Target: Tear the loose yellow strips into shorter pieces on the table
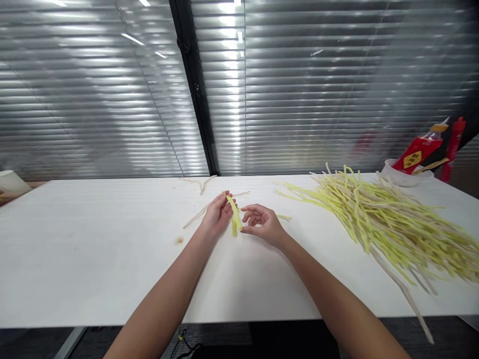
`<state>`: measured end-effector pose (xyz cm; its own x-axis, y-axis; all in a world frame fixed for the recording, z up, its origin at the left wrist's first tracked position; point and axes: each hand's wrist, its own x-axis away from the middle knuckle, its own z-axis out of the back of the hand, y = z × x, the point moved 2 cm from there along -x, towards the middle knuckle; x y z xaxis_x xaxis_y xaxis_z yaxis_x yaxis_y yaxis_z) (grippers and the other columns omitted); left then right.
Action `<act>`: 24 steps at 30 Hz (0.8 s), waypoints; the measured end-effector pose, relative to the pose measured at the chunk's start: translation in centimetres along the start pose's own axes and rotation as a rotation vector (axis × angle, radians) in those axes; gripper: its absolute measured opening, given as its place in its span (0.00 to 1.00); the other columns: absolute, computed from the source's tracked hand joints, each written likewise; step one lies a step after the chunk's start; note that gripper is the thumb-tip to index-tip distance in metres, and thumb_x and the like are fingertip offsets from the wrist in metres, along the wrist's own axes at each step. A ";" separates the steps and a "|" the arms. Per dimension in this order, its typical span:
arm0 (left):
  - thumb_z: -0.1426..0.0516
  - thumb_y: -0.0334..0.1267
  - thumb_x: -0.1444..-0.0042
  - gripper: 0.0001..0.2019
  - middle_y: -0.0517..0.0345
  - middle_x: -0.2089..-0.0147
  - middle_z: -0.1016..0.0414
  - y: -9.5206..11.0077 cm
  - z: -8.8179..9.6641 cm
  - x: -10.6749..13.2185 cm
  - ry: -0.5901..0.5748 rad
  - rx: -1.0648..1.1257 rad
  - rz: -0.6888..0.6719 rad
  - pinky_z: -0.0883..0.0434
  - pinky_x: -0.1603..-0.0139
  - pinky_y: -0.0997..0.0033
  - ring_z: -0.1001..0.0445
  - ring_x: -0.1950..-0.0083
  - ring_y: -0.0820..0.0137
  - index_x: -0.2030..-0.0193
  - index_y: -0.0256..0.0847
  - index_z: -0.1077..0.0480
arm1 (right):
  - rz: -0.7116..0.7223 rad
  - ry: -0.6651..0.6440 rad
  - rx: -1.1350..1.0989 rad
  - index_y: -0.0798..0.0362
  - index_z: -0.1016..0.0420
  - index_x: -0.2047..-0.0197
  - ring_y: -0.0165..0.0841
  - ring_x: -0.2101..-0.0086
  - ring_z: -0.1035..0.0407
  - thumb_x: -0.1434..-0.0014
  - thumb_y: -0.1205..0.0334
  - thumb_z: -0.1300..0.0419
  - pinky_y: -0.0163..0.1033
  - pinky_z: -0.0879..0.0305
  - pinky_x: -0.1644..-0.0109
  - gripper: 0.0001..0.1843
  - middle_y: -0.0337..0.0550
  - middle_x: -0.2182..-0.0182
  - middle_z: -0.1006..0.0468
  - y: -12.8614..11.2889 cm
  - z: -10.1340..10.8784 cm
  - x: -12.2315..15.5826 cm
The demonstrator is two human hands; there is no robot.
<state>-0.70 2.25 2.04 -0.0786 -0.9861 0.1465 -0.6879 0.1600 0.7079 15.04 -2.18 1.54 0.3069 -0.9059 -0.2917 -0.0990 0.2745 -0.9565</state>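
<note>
My left hand [220,212] is closed round the upper part of a yellow fuzzy strip that looks like a pipe cleaner [235,212]. Its lower end hangs down between my two hands, and a second yellow piece [234,227] shows just beside it. Close on the right is my right hand [263,223], fingers curved and apart from the thumb, with nothing seen between them. Its thumb tip is very near the strip's lower end; whether they touch I cannot tell. Behind my left hand, a pale beige pipe cleaner [195,218] lies on the table.
A large heap of yellow and beige pipe cleaners [377,219] covers the right of the white table [112,269]. Behind it, a red glue bottle [421,152] leans in a clear plastic tub [402,177]. More beige stems [202,187] lie by the window blinds [299,99].
</note>
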 end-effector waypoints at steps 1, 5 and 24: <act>0.40 0.33 0.49 0.05 0.59 0.69 0.27 -0.2 -0.2 0.2 -0.025 -0.028 0.026 0.29 0.65 0.73 0.26 0.69 0.74 0.65 0.37 0.30 | 0.024 0.003 0.021 0.49 0.28 0.54 0.25 0.76 0.37 0.59 0.59 0.31 0.35 0.37 0.68 0.25 0.39 0.69 0.26 -0.1 0.0 0.0; 0.38 0.34 0.53 0.09 0.57 0.71 0.26 -0.6 -0.8 0.7 -0.083 -0.157 0.058 0.29 0.67 0.73 0.26 0.70 0.72 0.65 0.34 0.29 | 0.101 -0.035 0.151 0.48 0.24 0.56 0.26 0.74 0.36 0.51 0.60 0.38 0.35 0.36 0.67 0.17 0.41 0.66 0.25 -0.1 -0.3 0.1; 0.36 0.36 0.56 0.11 0.51 0.71 0.24 -0.8 -0.9 1.1 -0.113 -0.305 0.055 0.31 0.63 0.71 0.26 0.68 0.71 0.66 0.33 0.26 | -0.095 0.007 0.153 0.51 0.20 0.68 0.30 0.72 0.33 0.56 0.55 0.34 0.36 0.39 0.68 0.11 0.42 0.70 0.22 1.1 -0.4 0.1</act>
<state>0.45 1.07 2.23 -0.2013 -0.9716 0.1244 -0.4342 0.2023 0.8778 14.56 -2.11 0.50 0.3014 -0.9321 -0.2006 0.0758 0.2332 -0.9695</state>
